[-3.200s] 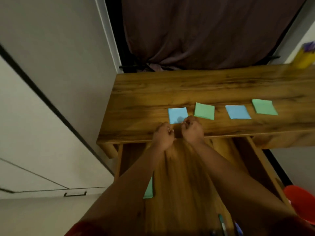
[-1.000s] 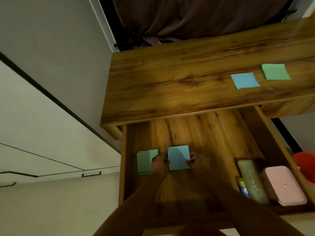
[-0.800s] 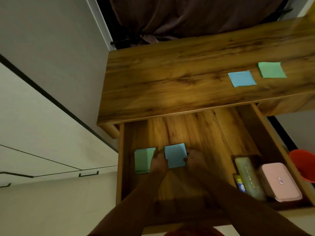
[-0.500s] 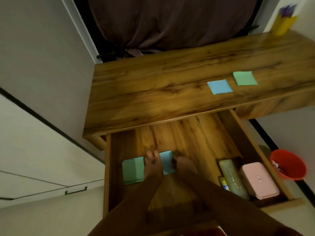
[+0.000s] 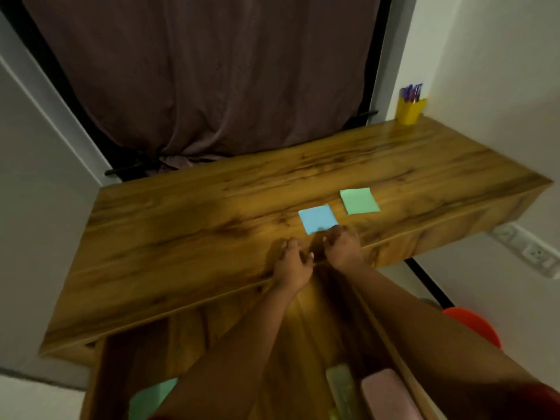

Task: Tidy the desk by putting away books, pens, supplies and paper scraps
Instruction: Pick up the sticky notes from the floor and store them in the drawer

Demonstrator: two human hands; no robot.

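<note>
Two sticky-note pads remain on the wooden worktop (image 5: 212, 213), a blue pad (image 5: 317, 218) and a green pad (image 5: 359, 200) just to its right, where four lay in a row seconds ago. The other blue and green pads have gone into the open drawer (image 5: 306, 322) below the near edge; only a corner of a green pad in the drawer (image 5: 151, 397) shows now at its left, the rest hidden by the person's forearms.

Both hands have come back up from the drawer to the worktop's near edge. The right hand (image 5: 344, 248) sits at the near corner of the blue pad, fingers curled and touching or about to pinch its edge; whether it already holds the pad cannot be told. The left hand (image 5: 292, 262) rests just beside it on the wood, its fingers loosely curled and holding nothing.

At the drawer's right, a pale green case (image 5: 342, 389) and a pink case (image 5: 386, 395) lie side by side. A yellow pen cup (image 5: 409, 110) full of pens stands at the far right corner of the worktop, and a red bin (image 5: 475, 325) sits on the floor at right.

The tidy looks about half done for the pads: the blue one appears next for the drawer, then the green. A thin pad flat on wood may need its edge lifted before it can be gripped.
</note>
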